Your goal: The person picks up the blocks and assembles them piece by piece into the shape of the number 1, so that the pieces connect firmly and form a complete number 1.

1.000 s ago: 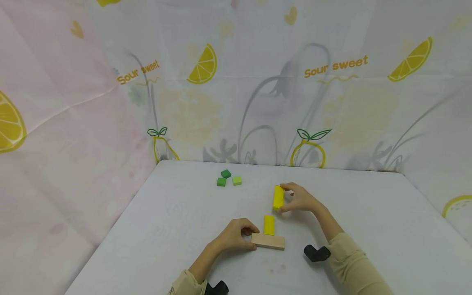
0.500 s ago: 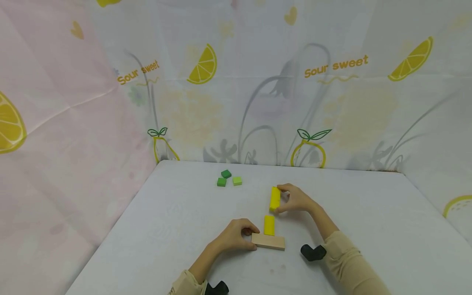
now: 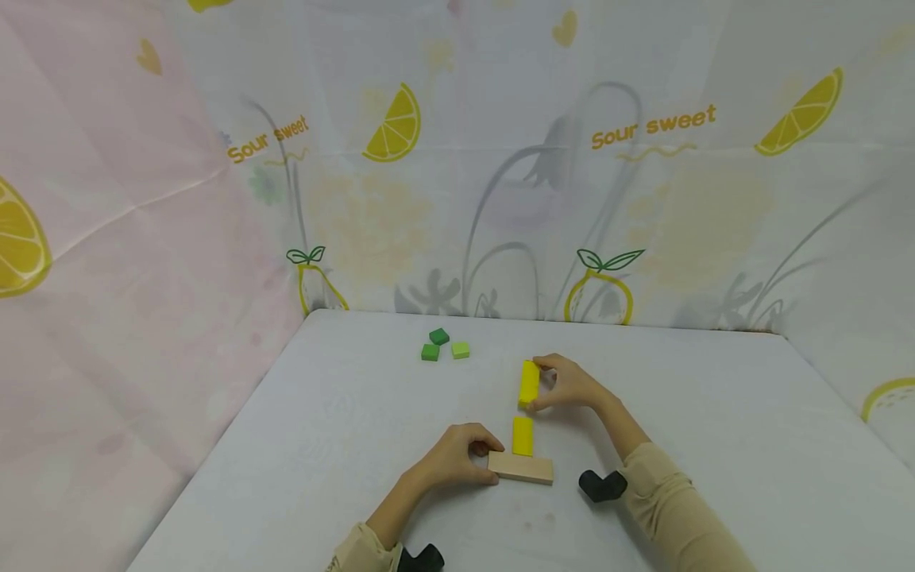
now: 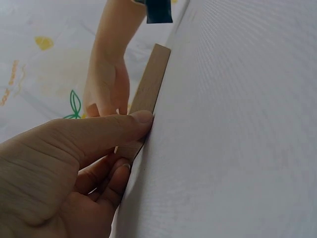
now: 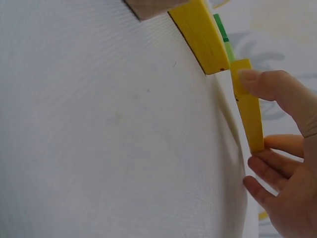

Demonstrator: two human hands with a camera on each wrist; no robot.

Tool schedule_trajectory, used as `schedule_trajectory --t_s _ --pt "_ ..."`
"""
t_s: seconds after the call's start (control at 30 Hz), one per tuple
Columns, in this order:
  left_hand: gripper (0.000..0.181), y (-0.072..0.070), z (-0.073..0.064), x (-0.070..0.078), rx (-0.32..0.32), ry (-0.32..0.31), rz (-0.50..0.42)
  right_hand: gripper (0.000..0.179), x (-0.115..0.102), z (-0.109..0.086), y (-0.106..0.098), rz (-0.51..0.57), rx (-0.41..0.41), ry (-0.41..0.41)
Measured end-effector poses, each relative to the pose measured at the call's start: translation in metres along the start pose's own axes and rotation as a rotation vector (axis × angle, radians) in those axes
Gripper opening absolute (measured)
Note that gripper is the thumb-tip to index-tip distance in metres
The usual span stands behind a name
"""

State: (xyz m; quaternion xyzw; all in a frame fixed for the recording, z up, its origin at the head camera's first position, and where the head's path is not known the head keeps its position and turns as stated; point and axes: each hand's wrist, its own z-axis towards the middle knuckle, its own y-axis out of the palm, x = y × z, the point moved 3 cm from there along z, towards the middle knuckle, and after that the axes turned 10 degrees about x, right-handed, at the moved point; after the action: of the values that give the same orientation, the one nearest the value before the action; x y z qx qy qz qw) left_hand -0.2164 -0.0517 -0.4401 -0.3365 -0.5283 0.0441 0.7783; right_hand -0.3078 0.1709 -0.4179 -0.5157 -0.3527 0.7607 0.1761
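Note:
My left hand (image 3: 453,458) pinches the left end of a plain wooden block (image 3: 520,467) lying crosswise on the table; the left wrist view shows the thumb across the wooden block (image 4: 151,79). Behind it, a yellow block (image 3: 523,436) points away from me, its near end against the wood. My right hand (image 3: 569,384) pinches a second yellow block (image 3: 529,384) between thumb and fingertips, just beyond the first one. In the right wrist view the held yellow block (image 5: 247,109) is end to end with the resting yellow block (image 5: 200,37), very close to it.
Three small green blocks lie at the back of the white table (image 3: 343,445): a dark green one (image 3: 439,336), a mid-green one (image 3: 430,352) and a light green one (image 3: 461,349). A lemon-print cloth (image 3: 457,175) hangs behind. Black devices (image 3: 603,485) sit at both wrists.
My right hand has moved a little left with its yellow block, bringing it roughly in line with the resting yellow block. The left hand and the wooden block have stayed put.

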Motion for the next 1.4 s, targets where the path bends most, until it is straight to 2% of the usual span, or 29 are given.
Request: schedule_trajectory --t_s 0.4,0.63,1.1,1.4 --pt "0.034 0.001 0.001 -0.001 0.005 0.029 0.002 0.085 -0.003 0.003 0.003 -0.030 -0.008 -0.018" --pt "0.034 0.001 0.001 0.000 0.004 0.024 0.011 0.087 -0.001 0.006 0.005 -0.045 -0.021 0.010" --pt "0.034 0.000 0.001 0.000 0.000 0.023 0.014 0.086 0.001 0.010 0.008 -0.096 -0.033 -0.005" --pt "0.034 0.000 0.000 0.000 -0.005 0.000 0.008 0.087 0.001 0.010 0.007 -0.067 -0.047 0.012"
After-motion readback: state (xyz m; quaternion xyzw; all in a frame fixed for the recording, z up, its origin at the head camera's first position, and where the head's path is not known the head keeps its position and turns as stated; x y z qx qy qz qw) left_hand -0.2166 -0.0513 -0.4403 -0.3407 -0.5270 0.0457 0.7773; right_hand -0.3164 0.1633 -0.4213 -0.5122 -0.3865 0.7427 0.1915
